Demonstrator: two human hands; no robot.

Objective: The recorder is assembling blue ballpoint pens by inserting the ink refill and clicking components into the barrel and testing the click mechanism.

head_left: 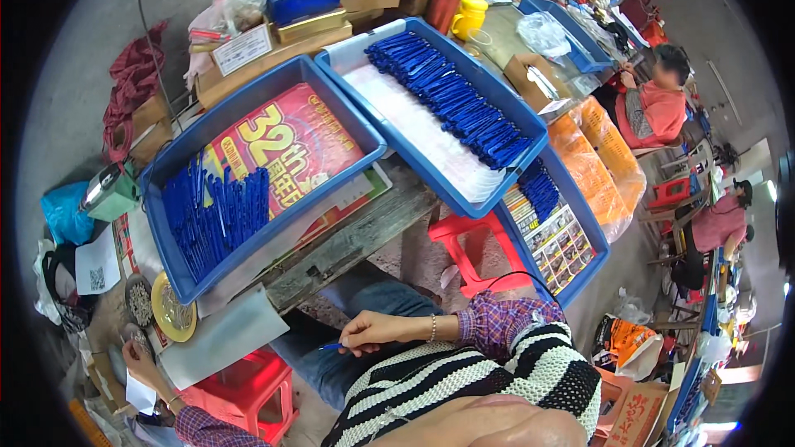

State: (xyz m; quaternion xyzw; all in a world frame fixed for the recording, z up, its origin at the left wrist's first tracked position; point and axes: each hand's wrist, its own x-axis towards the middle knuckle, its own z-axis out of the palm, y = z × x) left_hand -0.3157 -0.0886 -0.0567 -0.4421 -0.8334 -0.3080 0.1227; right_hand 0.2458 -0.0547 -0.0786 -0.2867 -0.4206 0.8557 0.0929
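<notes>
My right hand (368,331) is closed around a slim blue pen (331,346) and rests above my lap. Only the pen's front end sticks out past the fingers. At the far left my left hand (145,371) reaches to a small dish (132,334) beside the table edge, its fingertips pinched together; anything between them is too small to make out. Just beyond that dish stand a bowl of small pale parts (139,298) and a yellow dish of thin pieces (174,313). Many blue pens (217,219) lie in the near blue tray (286,213).
A second blue tray (447,199) holds a long row of blue pens (451,99). Under it, a third tray (571,288) sits near a red stool (472,252). Another red stool (248,389) is at lower left. Orange crates (592,165) and other people (658,108) are at right.
</notes>
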